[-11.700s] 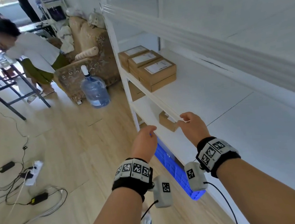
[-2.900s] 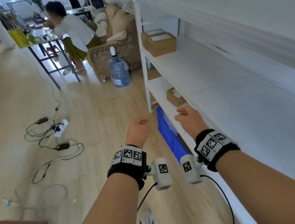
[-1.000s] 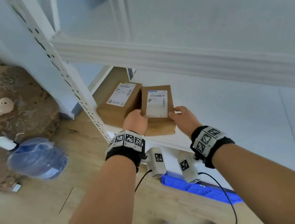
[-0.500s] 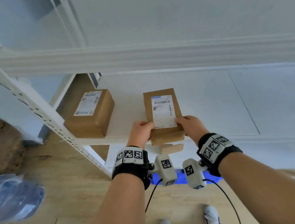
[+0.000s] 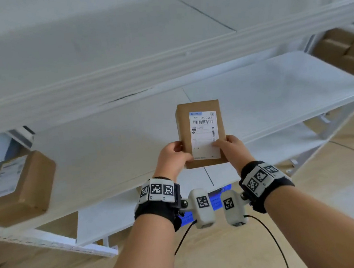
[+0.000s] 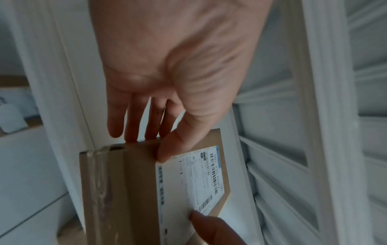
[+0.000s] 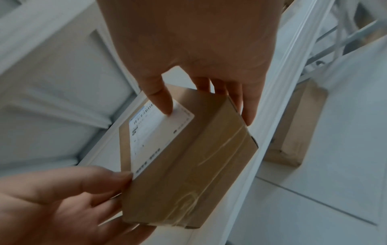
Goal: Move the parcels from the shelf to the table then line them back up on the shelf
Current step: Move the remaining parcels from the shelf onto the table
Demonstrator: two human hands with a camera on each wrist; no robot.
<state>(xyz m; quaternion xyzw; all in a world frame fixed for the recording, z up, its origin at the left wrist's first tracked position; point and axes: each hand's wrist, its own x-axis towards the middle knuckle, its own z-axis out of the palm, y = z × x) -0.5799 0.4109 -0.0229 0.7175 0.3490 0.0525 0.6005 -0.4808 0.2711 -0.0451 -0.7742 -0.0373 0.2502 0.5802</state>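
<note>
Both forearms reach forward; left hand [image 5: 172,155] and right hand [image 5: 232,149] seemingly pinch with thumbs on top.

Shelf board [image 5: 107,146] bare from 9 to 2 o'clock around the held parcel [image 5: 201,131], room to pass either side. Upper shelf rail [image 5: 164,69] overhangs at 12, caps headroom. Second parcel [image 5: 16,187] sits at 9 o'clock, well apart. Stacked boxes [image 5: 345,50] at 2 o'clock on the far bay

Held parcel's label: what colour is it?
White, with black barcodes, on the label; clearest in the head view.
</note>
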